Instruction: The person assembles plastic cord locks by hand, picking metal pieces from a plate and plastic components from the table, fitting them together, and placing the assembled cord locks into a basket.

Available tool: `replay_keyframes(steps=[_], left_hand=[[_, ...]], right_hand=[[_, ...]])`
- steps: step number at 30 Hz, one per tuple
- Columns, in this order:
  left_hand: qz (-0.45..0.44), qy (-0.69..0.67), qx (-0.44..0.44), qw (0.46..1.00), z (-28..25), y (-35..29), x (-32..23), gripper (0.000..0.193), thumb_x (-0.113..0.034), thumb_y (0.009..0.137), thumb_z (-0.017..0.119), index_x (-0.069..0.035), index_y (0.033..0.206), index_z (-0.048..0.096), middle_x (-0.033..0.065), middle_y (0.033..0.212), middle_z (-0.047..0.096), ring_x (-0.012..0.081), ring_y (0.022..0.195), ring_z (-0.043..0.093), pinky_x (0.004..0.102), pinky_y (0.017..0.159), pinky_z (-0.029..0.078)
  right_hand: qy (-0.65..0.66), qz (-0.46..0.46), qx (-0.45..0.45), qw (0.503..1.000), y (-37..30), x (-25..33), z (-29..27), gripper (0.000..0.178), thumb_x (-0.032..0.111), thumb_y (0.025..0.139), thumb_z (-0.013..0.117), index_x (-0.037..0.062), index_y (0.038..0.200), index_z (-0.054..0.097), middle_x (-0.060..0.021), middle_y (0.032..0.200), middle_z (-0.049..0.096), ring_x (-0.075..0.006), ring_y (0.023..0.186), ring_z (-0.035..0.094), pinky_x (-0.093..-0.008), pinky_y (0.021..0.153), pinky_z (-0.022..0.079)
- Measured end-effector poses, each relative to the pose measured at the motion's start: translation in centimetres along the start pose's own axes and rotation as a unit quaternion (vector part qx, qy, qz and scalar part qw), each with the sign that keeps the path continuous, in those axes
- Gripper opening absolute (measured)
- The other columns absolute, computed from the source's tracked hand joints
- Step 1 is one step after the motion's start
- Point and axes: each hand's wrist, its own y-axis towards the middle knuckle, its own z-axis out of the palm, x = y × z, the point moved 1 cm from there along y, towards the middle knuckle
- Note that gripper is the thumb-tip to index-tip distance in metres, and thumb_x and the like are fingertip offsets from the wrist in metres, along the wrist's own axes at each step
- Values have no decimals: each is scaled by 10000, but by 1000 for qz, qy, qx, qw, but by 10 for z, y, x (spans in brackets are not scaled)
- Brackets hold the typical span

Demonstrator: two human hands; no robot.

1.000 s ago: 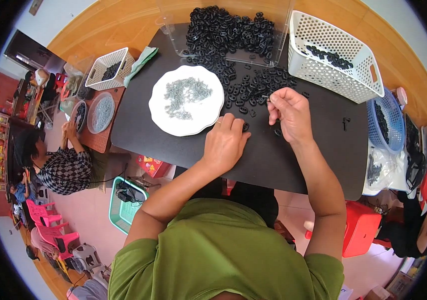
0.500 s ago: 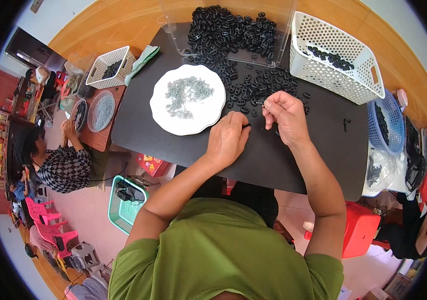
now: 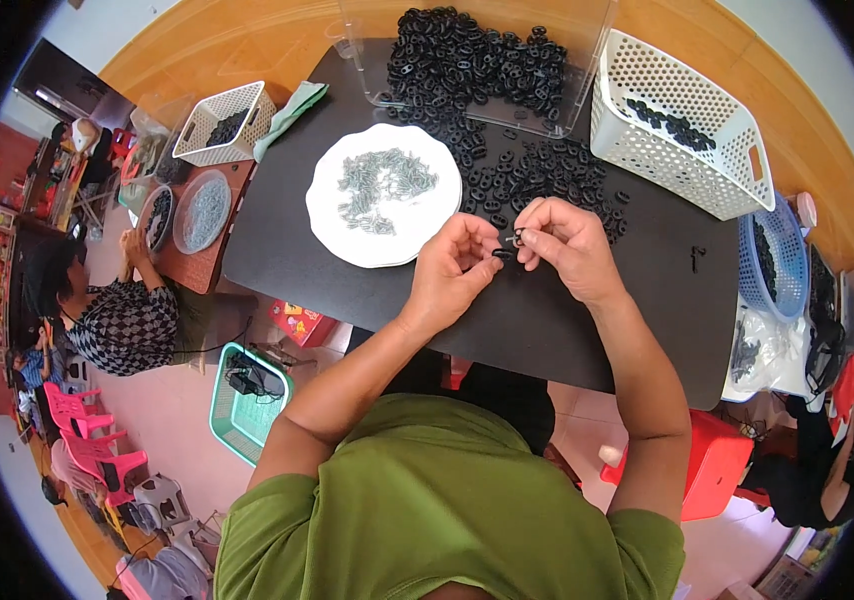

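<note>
- Left hand (image 3: 447, 275): over the counter (image 3: 637, 330), just beside the near right rim of the white plate (image 3: 325, 215); contact with the rim cannot be told. Fingers curled, pinching a small black part (image 3: 503, 254) against the thumb.
- Right hand (image 3: 575, 258): to the right of the left one, close to it. Fingers bent, pinching a slim metal piece (image 3: 511, 240) that points left, just beyond the black part. Whether the two pieces touch cannot be determined.
- White plate: scalloped edge, bearing loose metal pins (image 3: 387, 178).
- Far side of the hands: loose black pieces (image 3: 547, 175), spreading from a clear bin (image 3: 352, 80) with more inside.
- Far right: white perforated basket (image 3: 662, 165) containing black pieces.
- Right: dark hooked piece (image 3: 696, 259) lying alone on the counter.
- Far left: pale green cloth (image 3: 289, 120) at the counter's edge.
</note>
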Motion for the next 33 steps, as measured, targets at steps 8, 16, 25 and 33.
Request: replay_keyframes(steps=[8, 16, 25, 33], left_hand=[[25, -83, -29, 996, 0, 4, -7, 230, 64, 777, 580, -18, 975, 495, 31, 864, 541, 91, 770, 528, 211, 700, 454], [-9, -162, -27, 986, -4, 8, -5, 232, 50, 791, 592, 7, 1011, 531, 79, 886, 598, 110, 773, 575, 228, 697, 497], [9, -135, -38, 990, -4, 8, -7, 217, 47, 793, 592, 14, 1000, 536, 89, 889, 607, 119, 782, 581, 237, 700, 496], [51, -70, -32, 996, 0, 5, -11, 204, 56, 794, 593, 15, 988, 545, 59, 882, 603, 93, 789, 571, 222, 711, 494]], right_hand=[[6, -9, 13, 1000, -4, 4, 5, 45, -1, 840, 518, -19, 800, 528, -72, 847, 558, -108, 678, 586, -209, 564, 482], [-15, -15, -8, 1000, -6, 7, 6, 58, -22, 842, 500, -18, 784, 507, -114, 857, 562, -140, 673, 592, -227, 567, 499], [-33, -13, -30, 999, -8, 5, 8, 24, 1, 810, 545, -19, 801, 534, -59, 797, 572, -97, 646, 587, -207, 533, 482], [-64, -18, -29, 997, -11, 5, 11, 46, -40, 824, 519, -24, 782, 524, -86, 834, 550, -116, 645, 583, -207, 547, 489]])
